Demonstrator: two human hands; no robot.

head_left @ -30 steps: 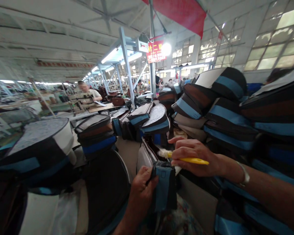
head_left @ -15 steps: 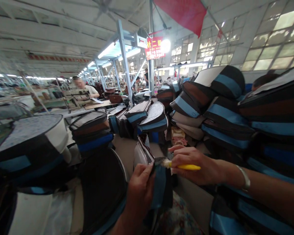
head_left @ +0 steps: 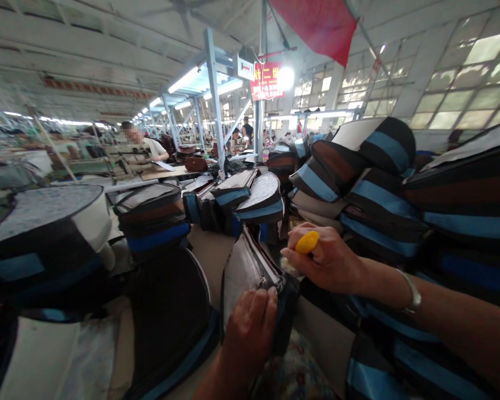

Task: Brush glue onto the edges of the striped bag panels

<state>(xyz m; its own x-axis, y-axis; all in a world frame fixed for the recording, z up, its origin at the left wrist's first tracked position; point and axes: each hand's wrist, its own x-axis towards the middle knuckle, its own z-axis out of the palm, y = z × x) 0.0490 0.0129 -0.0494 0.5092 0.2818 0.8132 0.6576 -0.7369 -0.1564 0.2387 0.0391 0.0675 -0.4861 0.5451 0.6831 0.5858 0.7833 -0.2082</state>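
Note:
My right hand [head_left: 333, 264] is closed around a brush [head_left: 307, 242] with a yellow handle. Its pale, fuzzy bristles show below my fingers, beside the dark side of a bag piece; whether they touch it I cannot tell. My left hand [head_left: 253, 319] grips the near end of that bag piece [head_left: 242, 265], fingers curled over its edge. The piece has a whitish lining face, a zipper-like dark strip along its top and black and blue fabric on its side. The left thumb is hidden.
Stacked black-and-blue bag pieces [head_left: 383, 191] rise on the right. More bag parts [head_left: 152, 222] stand on the left, along with a large black panel [head_left: 170, 316] close to my left hand. Farther back, a person [head_left: 150, 147] sits at a table behind a blue metal post [head_left: 215, 100].
My right hand has turned, so the brush handle now points toward me and its bristles point down. The bag piece has tilted, showing more pale lining, and my left fingers now lie over its edge.

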